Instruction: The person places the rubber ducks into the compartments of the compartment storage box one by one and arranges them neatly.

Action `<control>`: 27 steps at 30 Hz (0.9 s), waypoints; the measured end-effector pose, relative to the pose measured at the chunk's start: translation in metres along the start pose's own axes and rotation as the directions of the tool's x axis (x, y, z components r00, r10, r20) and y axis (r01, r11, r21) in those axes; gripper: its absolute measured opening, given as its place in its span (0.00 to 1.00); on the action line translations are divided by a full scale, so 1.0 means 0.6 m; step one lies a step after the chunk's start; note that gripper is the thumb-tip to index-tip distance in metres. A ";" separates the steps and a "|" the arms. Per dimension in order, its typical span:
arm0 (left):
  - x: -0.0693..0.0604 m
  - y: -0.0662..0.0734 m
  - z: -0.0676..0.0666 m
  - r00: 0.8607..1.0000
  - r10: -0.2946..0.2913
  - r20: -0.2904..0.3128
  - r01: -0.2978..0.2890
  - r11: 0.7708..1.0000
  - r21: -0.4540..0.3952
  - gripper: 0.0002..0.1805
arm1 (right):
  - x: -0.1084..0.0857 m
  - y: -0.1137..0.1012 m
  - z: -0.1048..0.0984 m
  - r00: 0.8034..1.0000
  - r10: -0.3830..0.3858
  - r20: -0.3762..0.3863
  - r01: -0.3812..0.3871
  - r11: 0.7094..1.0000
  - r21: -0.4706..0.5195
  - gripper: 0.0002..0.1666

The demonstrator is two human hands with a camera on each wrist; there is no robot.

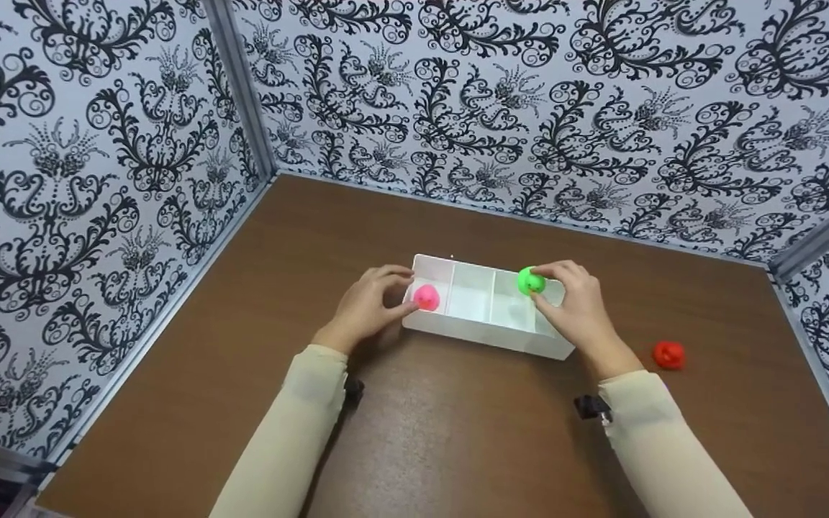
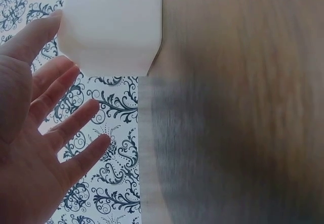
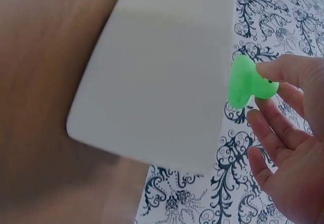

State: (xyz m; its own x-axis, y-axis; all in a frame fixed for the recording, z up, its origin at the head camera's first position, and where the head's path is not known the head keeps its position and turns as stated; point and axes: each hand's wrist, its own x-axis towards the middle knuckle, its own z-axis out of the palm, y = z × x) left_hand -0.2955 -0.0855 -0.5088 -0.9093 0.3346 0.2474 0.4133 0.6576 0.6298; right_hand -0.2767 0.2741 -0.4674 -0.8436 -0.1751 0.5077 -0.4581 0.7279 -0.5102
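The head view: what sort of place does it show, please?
Probably a small enclosed work booth, perhaps built for filming tabletop handling. A brown tabletop is surrounded on at least three sides by panels with black-and-white scrollwork, and grey posts stand at the corners.

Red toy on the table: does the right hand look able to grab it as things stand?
Probably not just yet: the right hand pinches the green toy. Once freed, it likely could: the red toy lies uncovered on the tabletop, nearby to its right.
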 end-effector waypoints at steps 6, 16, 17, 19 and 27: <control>0.001 0.000 -0.001 1.000 -0.006 -0.001 0.006 1.000 -0.011 0.28 | 0.006 -0.016 0.014 1.000 -0.027 0.007 0.027 0.999 0.020 0.20; -0.004 -0.001 -0.001 1.000 -0.004 0.010 0.004 1.000 -0.011 0.27 | 0.012 -0.045 0.038 0.998 -0.054 0.043 0.052 0.998 0.044 0.18; -0.004 -0.001 -0.001 1.000 -0.006 0.011 0.006 1.000 -0.013 0.27 | 0.012 -0.046 0.041 0.997 -0.056 0.047 0.054 0.998 0.044 0.18; -0.004 -0.002 -0.001 1.000 -0.006 0.007 0.006 1.000 -0.014 0.27 | 0.013 -0.050 0.045 0.997 -0.060 0.054 0.057 0.997 0.051 0.19; 0.002 -0.002 -0.001 1.000 0.001 0.009 -0.001 1.000 -0.019 0.26 | 0.023 -0.065 0.059 0.994 -0.087 0.071 0.083 0.995 0.057 0.19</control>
State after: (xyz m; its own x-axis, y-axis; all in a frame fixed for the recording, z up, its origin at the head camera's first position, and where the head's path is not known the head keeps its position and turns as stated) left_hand -0.2969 -0.0862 -0.5090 -0.9083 0.3418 0.2413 0.4134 0.6445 0.6433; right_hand -0.2803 0.2198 -0.4649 -0.8184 -0.2843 0.4995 -0.5418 0.6716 -0.5054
